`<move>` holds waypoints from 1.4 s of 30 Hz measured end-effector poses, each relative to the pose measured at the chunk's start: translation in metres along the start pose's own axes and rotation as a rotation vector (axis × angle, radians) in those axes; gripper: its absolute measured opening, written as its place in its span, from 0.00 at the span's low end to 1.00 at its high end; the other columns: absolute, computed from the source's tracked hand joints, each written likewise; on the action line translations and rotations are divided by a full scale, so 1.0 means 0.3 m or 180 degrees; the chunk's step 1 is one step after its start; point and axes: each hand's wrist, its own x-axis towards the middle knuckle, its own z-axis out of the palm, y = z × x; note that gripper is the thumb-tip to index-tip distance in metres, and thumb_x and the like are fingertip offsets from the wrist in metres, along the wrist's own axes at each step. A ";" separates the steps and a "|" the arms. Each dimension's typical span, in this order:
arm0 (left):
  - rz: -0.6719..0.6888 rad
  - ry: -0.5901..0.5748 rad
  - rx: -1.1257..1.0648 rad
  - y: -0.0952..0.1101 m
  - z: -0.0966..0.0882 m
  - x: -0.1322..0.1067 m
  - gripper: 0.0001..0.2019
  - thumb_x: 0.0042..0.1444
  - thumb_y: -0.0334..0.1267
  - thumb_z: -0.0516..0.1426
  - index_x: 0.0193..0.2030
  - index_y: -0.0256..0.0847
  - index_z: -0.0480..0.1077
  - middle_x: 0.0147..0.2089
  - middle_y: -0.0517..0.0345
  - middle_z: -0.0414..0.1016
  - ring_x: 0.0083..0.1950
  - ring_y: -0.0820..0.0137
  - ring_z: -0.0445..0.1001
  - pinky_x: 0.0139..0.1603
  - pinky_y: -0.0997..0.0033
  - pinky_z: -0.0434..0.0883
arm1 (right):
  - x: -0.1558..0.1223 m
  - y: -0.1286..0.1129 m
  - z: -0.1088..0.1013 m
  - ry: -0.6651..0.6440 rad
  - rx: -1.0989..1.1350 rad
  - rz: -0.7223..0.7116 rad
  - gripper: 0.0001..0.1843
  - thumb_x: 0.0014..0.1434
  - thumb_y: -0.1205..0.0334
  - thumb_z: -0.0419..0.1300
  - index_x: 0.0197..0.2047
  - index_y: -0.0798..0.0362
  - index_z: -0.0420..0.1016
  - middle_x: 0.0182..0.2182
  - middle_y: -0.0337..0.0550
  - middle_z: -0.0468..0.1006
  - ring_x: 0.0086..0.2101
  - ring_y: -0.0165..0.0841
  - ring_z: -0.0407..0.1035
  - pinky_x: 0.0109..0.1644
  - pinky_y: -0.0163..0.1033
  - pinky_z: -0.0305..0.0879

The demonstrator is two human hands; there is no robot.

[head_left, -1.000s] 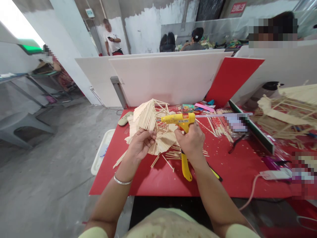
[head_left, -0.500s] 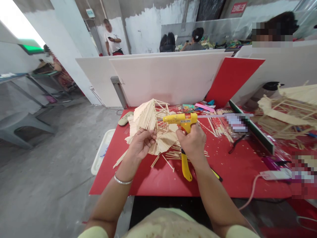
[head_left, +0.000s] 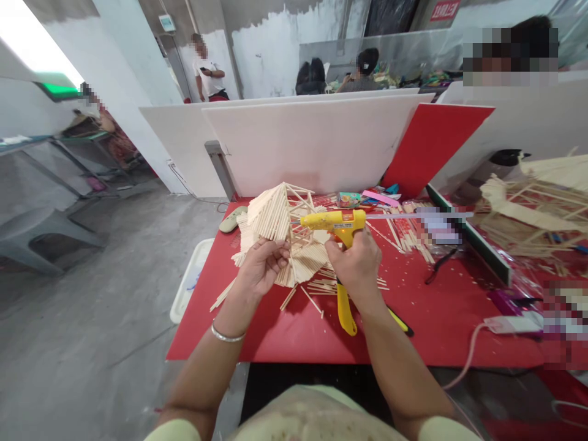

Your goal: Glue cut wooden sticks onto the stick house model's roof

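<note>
Model [head_left: 269, 214] of sticks on red counter [head_left: 441, 327], just beyond my left hand [head_left: 266, 263] and left of my right hand [head_left: 356, 257]. Left fingers curled at the roof's lower edge, touching or nearly; can't tell if they're clamped on it. Right hand clamped around the grip of a yellow glue gun [head_left: 333, 222], nozzle pointing left at the model's open frame; can't tell if it touches.

Counts: one model in front of me, one gun, one glue stick [head_left: 418, 215] out its back, one bracelet [head_left: 228, 335] on my left wrist. Another stick frame [head_left: 528, 214] far right. Two yellow-and-black handles, one below my right hand, one beside that forearm; can't tell if same tool. Loose sticks [head_left: 321, 286] around the model: many, overlapping, uncountable. One pink strip [head_left: 381, 199] behind.
</note>
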 end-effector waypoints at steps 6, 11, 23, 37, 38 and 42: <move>-0.0028 0.0016 -0.0067 -0.001 -0.001 0.005 0.07 0.45 0.30 0.65 0.29 0.31 0.73 0.29 0.55 0.77 0.25 0.78 0.73 0.22 0.83 0.71 | 0.001 -0.005 0.006 -0.0045 -0.0013 0.0036 0.14 0.53 0.56 0.57 0.40 0.55 0.72 0.35 0.49 0.76 0.32 0.40 0.69 0.38 0.43 0.62; -0.0007 -0.0026 -0.0065 0.001 0.001 0.004 0.07 0.44 0.30 0.66 0.29 0.31 0.73 0.28 0.56 0.77 0.25 0.79 0.73 0.22 0.84 0.71 | 0.001 -0.004 0.009 -0.0096 0.0016 0.0057 0.14 0.53 0.56 0.57 0.40 0.55 0.71 0.35 0.49 0.76 0.33 0.40 0.69 0.38 0.43 0.62; -0.0210 0.0073 -0.0068 0.010 0.008 -0.006 0.04 0.48 0.30 0.61 0.31 0.30 0.73 0.28 0.53 0.77 0.24 0.76 0.73 0.21 0.80 0.71 | -0.007 0.017 0.011 0.0046 0.0048 0.0016 0.15 0.53 0.55 0.57 0.41 0.54 0.72 0.31 0.47 0.74 0.36 0.42 0.71 0.41 0.43 0.64; 0.0142 -0.0021 0.0624 -0.001 0.004 -0.015 0.12 0.40 0.32 0.70 0.31 0.31 0.74 0.26 0.56 0.77 0.22 0.77 0.72 0.20 0.81 0.69 | -0.015 0.014 0.005 -0.0037 0.0093 0.0023 0.15 0.54 0.54 0.57 0.41 0.55 0.72 0.35 0.49 0.76 0.34 0.40 0.70 0.39 0.42 0.63; 0.0163 -0.0021 0.0649 -0.002 0.005 -0.016 0.13 0.39 0.32 0.70 0.31 0.31 0.74 0.26 0.56 0.77 0.22 0.77 0.72 0.20 0.81 0.69 | -0.015 0.014 0.005 -0.0049 0.0092 0.0037 0.16 0.54 0.54 0.57 0.42 0.55 0.72 0.35 0.49 0.76 0.34 0.40 0.70 0.39 0.42 0.63; 0.0256 -0.0027 0.0694 -0.004 0.005 -0.016 0.14 0.40 0.34 0.71 0.31 0.31 0.74 0.27 0.56 0.77 0.23 0.76 0.73 0.19 0.80 0.69 | -0.014 0.013 0.004 -0.0081 0.0083 0.0070 0.16 0.54 0.54 0.56 0.42 0.55 0.72 0.35 0.48 0.76 0.34 0.40 0.70 0.39 0.42 0.62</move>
